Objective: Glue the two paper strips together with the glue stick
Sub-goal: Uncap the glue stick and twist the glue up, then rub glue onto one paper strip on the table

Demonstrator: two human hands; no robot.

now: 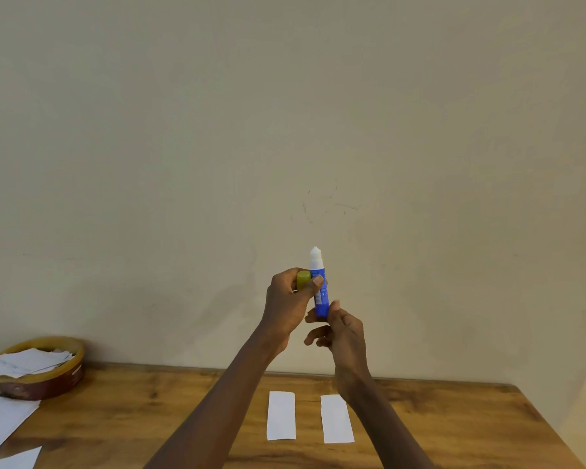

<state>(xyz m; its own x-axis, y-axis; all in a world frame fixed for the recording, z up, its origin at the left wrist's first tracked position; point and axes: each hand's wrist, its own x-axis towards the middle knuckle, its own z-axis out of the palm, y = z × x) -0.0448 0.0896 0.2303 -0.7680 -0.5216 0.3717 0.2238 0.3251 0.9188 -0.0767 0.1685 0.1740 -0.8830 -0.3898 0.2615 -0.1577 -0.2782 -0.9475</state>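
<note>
- Two strips, left strip (281, 415) and right strip (337, 419), lie side by side, apart, on the tabletop (454, 421).
- Right hand (344, 333) pinches the base of the upright blue glue stick (320, 292), white glue exposed.
- Left hand (290, 304) grips the yellow cap (303, 279) and touches the stick.
- Round tin (44, 374) of papers sits far left.

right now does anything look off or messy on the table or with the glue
Nothing serious. The glue stick has a long length of white glue exposed. The two paper strips lie flat, side by side and apart. The round tin at the table's far left holds a loose heap of paper scraps.
</note>
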